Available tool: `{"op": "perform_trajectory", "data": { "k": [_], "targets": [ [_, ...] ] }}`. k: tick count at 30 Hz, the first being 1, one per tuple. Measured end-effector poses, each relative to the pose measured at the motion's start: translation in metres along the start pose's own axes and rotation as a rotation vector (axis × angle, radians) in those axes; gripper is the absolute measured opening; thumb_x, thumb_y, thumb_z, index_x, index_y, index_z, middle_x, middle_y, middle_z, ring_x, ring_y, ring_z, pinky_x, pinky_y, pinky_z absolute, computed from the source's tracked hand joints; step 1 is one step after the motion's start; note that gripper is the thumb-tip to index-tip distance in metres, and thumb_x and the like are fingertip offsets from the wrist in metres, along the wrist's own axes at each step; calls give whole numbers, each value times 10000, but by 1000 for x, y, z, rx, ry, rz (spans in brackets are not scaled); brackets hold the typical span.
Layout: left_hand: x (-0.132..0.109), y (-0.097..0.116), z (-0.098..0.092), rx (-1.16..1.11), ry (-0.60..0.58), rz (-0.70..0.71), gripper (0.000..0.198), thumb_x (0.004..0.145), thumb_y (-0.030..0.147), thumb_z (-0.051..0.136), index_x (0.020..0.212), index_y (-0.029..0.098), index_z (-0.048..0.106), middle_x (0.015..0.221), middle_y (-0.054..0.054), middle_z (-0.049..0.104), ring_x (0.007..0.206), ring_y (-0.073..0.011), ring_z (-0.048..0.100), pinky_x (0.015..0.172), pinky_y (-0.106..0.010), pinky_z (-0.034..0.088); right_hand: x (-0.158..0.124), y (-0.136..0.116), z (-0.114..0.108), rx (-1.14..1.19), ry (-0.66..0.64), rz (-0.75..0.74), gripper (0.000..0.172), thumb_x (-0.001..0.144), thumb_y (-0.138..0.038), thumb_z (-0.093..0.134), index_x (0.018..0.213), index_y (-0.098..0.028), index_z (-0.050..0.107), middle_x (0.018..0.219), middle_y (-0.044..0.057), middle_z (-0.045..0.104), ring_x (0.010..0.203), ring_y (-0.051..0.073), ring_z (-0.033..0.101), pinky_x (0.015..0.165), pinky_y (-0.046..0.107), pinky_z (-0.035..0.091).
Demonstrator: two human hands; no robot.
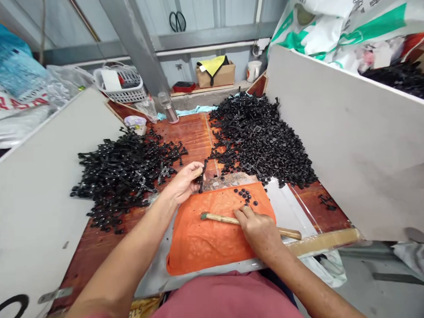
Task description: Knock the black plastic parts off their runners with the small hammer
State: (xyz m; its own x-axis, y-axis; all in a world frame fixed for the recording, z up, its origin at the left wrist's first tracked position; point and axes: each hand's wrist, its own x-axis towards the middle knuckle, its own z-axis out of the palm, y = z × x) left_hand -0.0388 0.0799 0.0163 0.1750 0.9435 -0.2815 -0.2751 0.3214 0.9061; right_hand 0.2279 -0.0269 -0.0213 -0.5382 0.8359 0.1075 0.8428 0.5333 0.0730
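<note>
My left hand [183,182] is closed on a thin black plastic piece [202,174] and holds it upright at the far edge of an orange cloth [208,242]. My right hand [258,229] rests on the cloth with its fingers down among several small black round caps [245,195]; whether it pinches one is hidden. A wooden stick [221,219] lies across the cloth under my right hand. A big heap of black plastic parts [263,138] lies at the right. Another heap of black frames [124,173] lies at the left.
White boards [353,140] wall in the wooden table [193,132] on both sides. At the back stand a small jar [168,108], a white basket [121,83], a cardboard box [216,73] and a mug [253,70]. Sacks [332,20] are piled at the right.
</note>
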Motion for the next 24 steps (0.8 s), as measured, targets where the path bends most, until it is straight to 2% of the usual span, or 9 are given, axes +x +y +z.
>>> {"op": "perform_trajectory", "data": {
  "k": [3, 5, 8, 10, 13, 15, 17, 20, 24],
  "targets": [
    [-30, -5, -9, -112, -16, 4, 441, 745, 372, 872, 969, 217, 525, 712, 14, 659, 561, -100, 586, 525, -168, 477, -15, 9, 3, 89, 113, 41, 378, 941, -101, 531, 1256, -252, 676, 1147, 41, 757, 676, 118, 707, 553, 248, 451],
    [-45, -9, -10, -178, -7, 11, 415, 766, 339, 859, 974, 224, 519, 716, 15, 655, 583, -102, 591, 560, -175, 487, -31, 16, 3, 250, 240, 91, 400, 918, -80, 501, 1217, -259, 697, 1098, 18, 776, 720, 106, 725, 590, 206, 485],
    [-62, -19, -1, -217, -6, -33, 399, 770, 339, 847, 1012, 222, 552, 692, 29, 618, 586, -99, 570, 601, -201, 490, -54, 26, 0, 500, 294, 162, 394, 912, -102, 465, 1183, -245, 712, 1054, 17, 784, 826, 134, 748, 719, 206, 546],
    [-69, -28, 11, -155, -3, -90, 397, 778, 401, 829, 1022, 204, 585, 643, 45, 571, 529, -83, 507, 556, -198, 449, -66, 29, -3, 629, 272, 250, 330, 944, -179, 480, 1161, -230, 724, 1019, 31, 787, 830, 161, 748, 742, 231, 563],
    [-75, -44, 29, 70, -15, -129, 433, 808, 556, 752, 953, 176, 605, 580, 68, 488, 454, -63, 405, 466, -189, 359, -82, 33, -3, 730, 204, 415, 271, 965, -329, 532, 1080, -217, 751, 860, 22, 779, 688, 177, 718, 628, 239, 554],
    [-77, -53, 37, 263, -31, -111, 467, 821, 625, 691, 918, 178, 594, 575, 75, 456, 444, -67, 402, 447, -191, 351, -95, 34, 1, 750, 167, 518, 286, 956, -390, 557, 1069, -216, 755, 788, 6, 765, 653, 181, 707, 593, 236, 542],
    [-78, -60, 43, 454, -35, -87, 449, 856, 634, 626, 911, 191, 577, 594, 76, 447, 450, -78, 436, 450, -197, 376, -108, 35, 6, 768, 135, 594, 321, 955, -431, 573, 1126, -221, 745, 839, 8, 784, 718, 191, 733, 615, 232, 548],
    [-77, -66, 49, 639, -46, -72, 373, 929, 580, 522, 907, 209, 553, 628, 72, 439, 467, -90, 462, 457, -204, 395, -127, 33, 11, 773, 68, 626, 372, 974, -469, 559, 1224, -246, 720, 986, 21, 808, 829, 205, 764, 665, 235, 566],
    [-72, -71, 56, 734, -92, -53, 307, 957, 506, 490, 929, 212, 572, 629, 69, 417, 492, -94, 404, 455, -202, 327, -140, 26, 14, 694, -19, 580, 378, 1016, -469, 492, 1273, -289, 703, 999, 14, 812, 826, 213, 777, 669, 259, 574]
  ]
}}
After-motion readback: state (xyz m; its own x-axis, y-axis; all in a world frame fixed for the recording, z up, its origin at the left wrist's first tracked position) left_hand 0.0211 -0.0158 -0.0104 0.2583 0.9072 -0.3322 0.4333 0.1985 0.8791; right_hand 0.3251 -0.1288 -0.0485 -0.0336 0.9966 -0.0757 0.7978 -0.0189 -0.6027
